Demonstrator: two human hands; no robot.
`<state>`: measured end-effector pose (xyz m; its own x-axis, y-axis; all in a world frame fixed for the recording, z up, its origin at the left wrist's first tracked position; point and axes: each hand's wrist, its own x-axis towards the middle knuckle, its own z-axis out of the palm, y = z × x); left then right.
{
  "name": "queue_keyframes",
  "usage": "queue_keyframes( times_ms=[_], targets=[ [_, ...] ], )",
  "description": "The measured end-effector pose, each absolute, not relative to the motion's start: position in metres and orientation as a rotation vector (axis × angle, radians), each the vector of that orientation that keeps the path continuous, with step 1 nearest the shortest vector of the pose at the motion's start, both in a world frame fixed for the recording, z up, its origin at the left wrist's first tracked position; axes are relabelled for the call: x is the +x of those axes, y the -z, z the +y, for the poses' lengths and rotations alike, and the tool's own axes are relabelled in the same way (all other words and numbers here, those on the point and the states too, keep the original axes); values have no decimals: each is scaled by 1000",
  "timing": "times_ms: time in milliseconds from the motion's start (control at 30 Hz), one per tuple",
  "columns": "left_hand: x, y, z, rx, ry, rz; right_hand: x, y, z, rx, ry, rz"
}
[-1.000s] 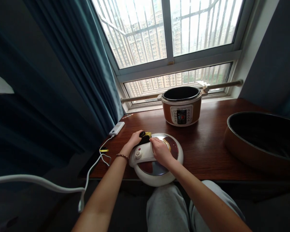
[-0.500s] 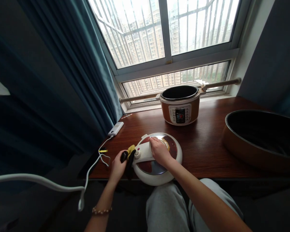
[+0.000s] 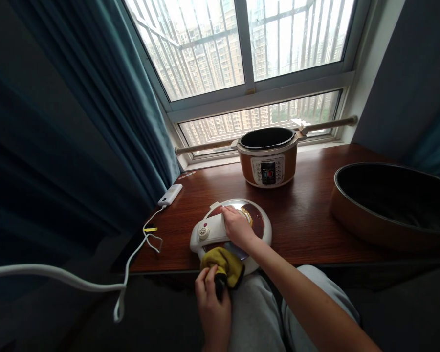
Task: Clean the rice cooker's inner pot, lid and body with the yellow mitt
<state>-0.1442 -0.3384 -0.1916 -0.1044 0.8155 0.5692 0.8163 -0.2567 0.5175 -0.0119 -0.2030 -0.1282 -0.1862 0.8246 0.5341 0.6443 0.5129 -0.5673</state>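
Note:
My left hand (image 3: 212,305) is closed on a yellow and black cloth (image 3: 225,264). The cloth rests against the near rim of a round white lid (image 3: 266,234) with shiny, reflective panels. Fingers of my right hand (image 3: 238,227) are wrapped over the lid's white handle bar (image 3: 215,226); the fingertips are partly hidden. A round valve knob (image 3: 204,233) and a small red button sit at the left end of the bar. The lid lies at the table's front edge, above my knees.
An orange-brown electric pressure cooker (image 3: 267,168) stands lidless near the window. A large brown pot with a dark inside (image 3: 388,225) is at the right. A white power strip (image 3: 170,194) with a white cable (image 3: 130,259) lies left. The wooden table's (image 3: 308,210) front edge is close to me.
My left hand has moved with the cloth from the lid's left end, by the valve knob, to its near rim. My right hand stays on the handle bar. The view has shifted slightly.

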Motion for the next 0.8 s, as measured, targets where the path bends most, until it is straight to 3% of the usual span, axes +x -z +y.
queue_keyframes(
  times_ms=[367, 800],
  targets=[
    [-88, 161, -324, -2528, 898, -1552, -6, 118, -202, -1216, -335, -1966],
    [-164, 169, -306, -2363, 1154, -1749, -7, 123, -199, -1229, -347, -1997]
  ],
)
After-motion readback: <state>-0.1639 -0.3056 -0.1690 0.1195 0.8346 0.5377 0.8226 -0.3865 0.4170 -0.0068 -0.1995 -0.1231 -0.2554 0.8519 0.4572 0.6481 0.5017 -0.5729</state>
